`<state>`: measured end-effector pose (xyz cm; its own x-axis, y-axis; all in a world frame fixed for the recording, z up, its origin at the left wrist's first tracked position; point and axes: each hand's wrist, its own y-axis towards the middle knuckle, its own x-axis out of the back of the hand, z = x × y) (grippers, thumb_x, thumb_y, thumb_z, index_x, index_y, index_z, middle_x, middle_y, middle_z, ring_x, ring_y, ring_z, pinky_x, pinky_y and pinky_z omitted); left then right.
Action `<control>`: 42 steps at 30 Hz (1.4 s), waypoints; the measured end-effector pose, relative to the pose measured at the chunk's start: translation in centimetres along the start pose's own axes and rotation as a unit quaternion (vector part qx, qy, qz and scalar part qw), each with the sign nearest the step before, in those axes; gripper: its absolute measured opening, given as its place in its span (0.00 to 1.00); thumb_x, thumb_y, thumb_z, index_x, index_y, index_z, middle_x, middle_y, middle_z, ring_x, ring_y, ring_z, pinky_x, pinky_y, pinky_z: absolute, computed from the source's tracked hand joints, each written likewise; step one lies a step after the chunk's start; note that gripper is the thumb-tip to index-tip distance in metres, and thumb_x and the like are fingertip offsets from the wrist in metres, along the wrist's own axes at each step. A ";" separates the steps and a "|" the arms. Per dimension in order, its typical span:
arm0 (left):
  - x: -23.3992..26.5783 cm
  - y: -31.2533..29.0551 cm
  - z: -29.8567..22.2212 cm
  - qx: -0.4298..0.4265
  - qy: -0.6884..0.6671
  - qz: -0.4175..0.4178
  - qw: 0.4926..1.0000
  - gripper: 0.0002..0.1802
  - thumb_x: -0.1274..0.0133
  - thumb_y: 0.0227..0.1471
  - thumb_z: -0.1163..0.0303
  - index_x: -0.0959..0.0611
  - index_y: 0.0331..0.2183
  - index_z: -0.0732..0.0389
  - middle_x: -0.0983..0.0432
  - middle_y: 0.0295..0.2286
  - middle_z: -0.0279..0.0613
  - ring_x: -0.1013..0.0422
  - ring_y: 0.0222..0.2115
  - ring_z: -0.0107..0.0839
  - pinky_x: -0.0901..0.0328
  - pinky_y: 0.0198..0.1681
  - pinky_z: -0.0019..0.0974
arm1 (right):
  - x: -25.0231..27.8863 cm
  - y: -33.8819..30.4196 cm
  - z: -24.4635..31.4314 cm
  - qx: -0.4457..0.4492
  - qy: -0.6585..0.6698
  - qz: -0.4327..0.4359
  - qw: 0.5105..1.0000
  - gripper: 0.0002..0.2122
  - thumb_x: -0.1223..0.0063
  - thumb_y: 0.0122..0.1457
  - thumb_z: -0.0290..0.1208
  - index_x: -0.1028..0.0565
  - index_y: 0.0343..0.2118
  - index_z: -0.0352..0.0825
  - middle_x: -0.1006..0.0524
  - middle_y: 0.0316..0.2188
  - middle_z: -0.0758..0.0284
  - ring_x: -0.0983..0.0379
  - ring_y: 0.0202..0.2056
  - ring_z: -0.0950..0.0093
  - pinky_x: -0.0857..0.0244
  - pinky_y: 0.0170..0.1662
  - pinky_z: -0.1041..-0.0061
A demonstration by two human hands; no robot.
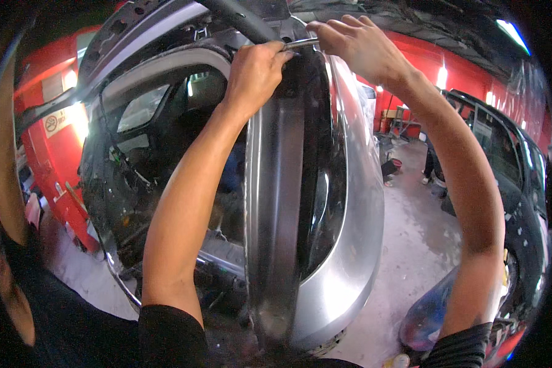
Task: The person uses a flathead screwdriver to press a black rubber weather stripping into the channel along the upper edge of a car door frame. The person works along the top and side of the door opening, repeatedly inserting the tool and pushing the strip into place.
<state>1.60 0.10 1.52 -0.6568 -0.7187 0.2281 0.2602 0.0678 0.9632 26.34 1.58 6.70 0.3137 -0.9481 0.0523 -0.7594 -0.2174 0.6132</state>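
Note:
Both my arms reach up to the top of a silver car body's [334, 300] rear opening. My right hand [363, 52] is closed around one end of a slim, shiny metal hand tool [302, 44], whose exact kind I cannot make out. At the tool's other end my left hand [256, 75] is closed, thumb and fingers pinching near its tip. The tool lies nearly level above the bare grey pillar [279, 165]. What it meets is hidden by my left fingers. Beside the pillar runs a dark glossy strip [321, 214].
A thick dark bar [242, 21] slants just above my left hand. At the left, another person in a black shirt [73, 306] stands close by. A dark car [497, 141] is parked at the right, with a blue drum-like container [426, 313] on the floor.

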 end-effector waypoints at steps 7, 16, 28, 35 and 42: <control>0.0 0.2 0.3 0.037 -0.019 0.021 0.999 0.13 0.44 0.60 0.65 0.14 0.35 0.66 0.18 0.24 0.53 0.20 0.25 0.46 0.30 0.31 0.44 | 0.2 -0.3 -0.4 -0.031 -0.011 0.070 0.997 0.14 0.44 0.64 0.44 0.24 0.44 0.41 0.20 0.35 0.67 0.20 0.38 0.66 0.25 0.39 0.63; -0.5 1.8 0.3 -0.030 0.089 0.010 0.996 0.12 0.44 0.60 0.67 0.16 0.30 0.67 0.22 0.21 0.55 0.21 0.25 0.50 0.32 0.29 0.47 | -1.0 0.5 -2.4 -0.056 -0.016 0.091 0.994 0.13 0.51 0.67 0.45 0.27 0.40 0.39 0.20 0.25 0.60 0.20 0.30 0.57 0.28 0.33 0.56; -0.7 1.2 0.0 0.033 0.055 0.003 0.998 0.15 0.42 0.61 0.64 0.13 0.36 0.68 0.16 0.24 0.47 0.18 0.26 0.33 0.27 0.31 0.37 | -0.6 1.5 -3.5 -0.001 0.027 0.049 0.998 0.08 0.37 0.60 0.41 0.22 0.31 0.43 0.25 0.17 0.75 0.30 0.16 0.78 0.35 0.19 0.71; -1.1 1.4 0.0 0.028 0.033 0.004 0.999 0.15 0.41 0.61 0.63 0.12 0.36 0.67 0.16 0.24 0.48 0.18 0.24 0.33 0.27 0.30 0.37 | -4.4 2.3 -7.1 0.112 0.048 -0.085 0.989 0.05 0.39 0.57 0.32 0.24 0.28 0.42 0.26 0.18 0.74 0.30 0.17 0.76 0.34 0.19 0.70; -1.5 1.5 -0.2 0.041 0.025 0.003 0.999 0.14 0.41 0.61 0.64 0.12 0.36 0.67 0.16 0.24 0.46 0.19 0.24 0.30 0.27 0.30 0.36 | -6.9 4.3 -6.1 0.086 0.053 -0.254 0.962 0.05 0.37 0.54 0.33 0.23 0.30 0.42 0.25 0.24 0.66 0.25 0.30 0.68 0.30 0.36 0.60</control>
<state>3.07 1.14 2.63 -0.6183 -0.7523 0.2276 0.2035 0.1265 0.9709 24.40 8.58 13.78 0.7189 -0.6821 -0.1340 -0.5731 -0.6906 0.4411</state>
